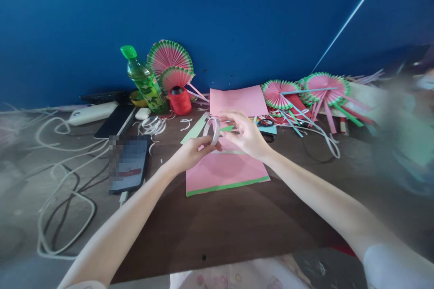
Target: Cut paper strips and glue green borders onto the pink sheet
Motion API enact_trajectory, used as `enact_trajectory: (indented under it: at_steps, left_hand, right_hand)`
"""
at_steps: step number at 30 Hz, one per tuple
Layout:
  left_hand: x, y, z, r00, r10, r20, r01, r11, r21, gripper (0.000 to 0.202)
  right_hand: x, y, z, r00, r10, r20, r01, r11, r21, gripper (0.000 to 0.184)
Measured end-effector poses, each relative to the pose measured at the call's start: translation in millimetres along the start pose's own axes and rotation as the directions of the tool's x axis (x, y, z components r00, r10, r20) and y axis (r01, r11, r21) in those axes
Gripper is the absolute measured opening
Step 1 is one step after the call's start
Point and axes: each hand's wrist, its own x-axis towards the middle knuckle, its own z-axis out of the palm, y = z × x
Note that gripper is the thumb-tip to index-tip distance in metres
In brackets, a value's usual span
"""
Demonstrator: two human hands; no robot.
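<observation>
My left hand (195, 153) is closed on the lower edge of a roll of white tape (216, 132), holding it upright above the desk. To its right, my right hand (247, 135) is raised with fingers apart and curved toward the roll; whether a fingertip touches the tape I cannot tell. Below both hands lies a pink paper sheet (224, 174) with a green strip along its near edge. More pink and pale green paper (197, 130) sits behind the hands, partly hidden by them.
A phone (130, 162) and looped white cables (68, 180) lie at left. Behind stand a green bottle (145, 81), a red thread spool (180, 100) and pleated pink paper fans (171, 56). Another pink sheet (239, 99) rests near the blue wall (217, 18). More fans (325, 88) are at right.
</observation>
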Motion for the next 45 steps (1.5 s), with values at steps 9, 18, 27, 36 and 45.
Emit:
enact_trajectory:
  at_steps: [9,18,27,36,45]
  left_hand:
    - [0,-5,0.7,1.0,0.018,0.003,-0.018,1.0,0.017,0.025]
    - [1,-8,1.3,0.995,0.097,-0.011,-0.096,0.993,0.075,0.019]
    - [2,-3,5.6,1.0,0.018,-0.022,-0.024,0.95,-0.311,0.032]
    - [2,-4,6.4,0.997,0.026,-0.07,-0.041,0.972,-0.232,0.025]
    - [2,-6,9.0,0.999,-0.025,-0.028,0.015,0.951,-0.309,0.025]
  right_hand:
    - [-1,-5,-1,0.999,0.027,-0.02,-0.029,0.995,-0.094,0.037]
    - [0,4,-2,0.99,-0.001,0.141,0.001,1.0,0.003,0.055]
    - [-5,-4,7,0.981,-0.135,0.138,0.152,0.981,-0.124,0.049]
    - [-6,-4,4,0.98,-0.145,0.136,0.164,0.977,-0.14,0.033]
    - [-7,-5,4,0.985,-0.038,0.168,0.046,0.998,-0.048,0.012]
